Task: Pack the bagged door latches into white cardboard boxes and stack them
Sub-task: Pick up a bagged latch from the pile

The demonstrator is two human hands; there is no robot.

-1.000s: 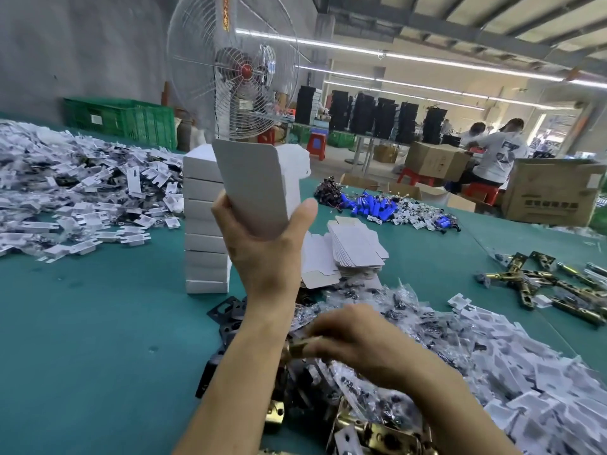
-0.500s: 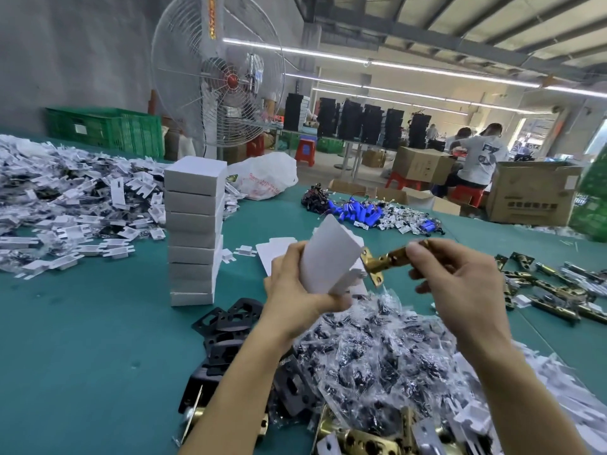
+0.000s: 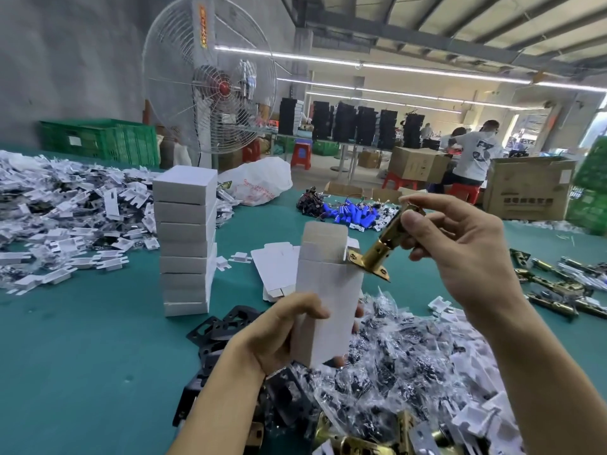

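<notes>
Green felt covers the long table [image 3: 82, 372] of a workshop, with a fan and brown cartons [image 3: 528, 188] behind; what the cartons hold is hidden.

About eight closed white boxes stand in a stack [image 3: 187, 244] at the left of the work area, so that much of the job looks done. A great deal is left. A heap of bagged parts [image 3: 410, 372] lies in front of the person, more brass latches [image 3: 558, 284] lie loose at the right, and flat box blanks [image 3: 276, 267] wait just behind the hands.

The left hand [image 3: 282, 336] grips one box [image 3: 328, 290] round its lower half, thumb on the front and fingertips showing past the far edge. This box stands upright with its top flap raised and its mouth open. Nothing can be seen inside it.

The right hand [image 3: 460, 254] pinches a latch [image 3: 377, 254] by its rear end between thumb and curled fingers. The latch slants down to the left, its faceplate at the right edge of the box's mouth, not yet in. Whether a clear bag covers it cannot be told.

By the look of it, this box has to be filled, closed and added to the stack.
</notes>
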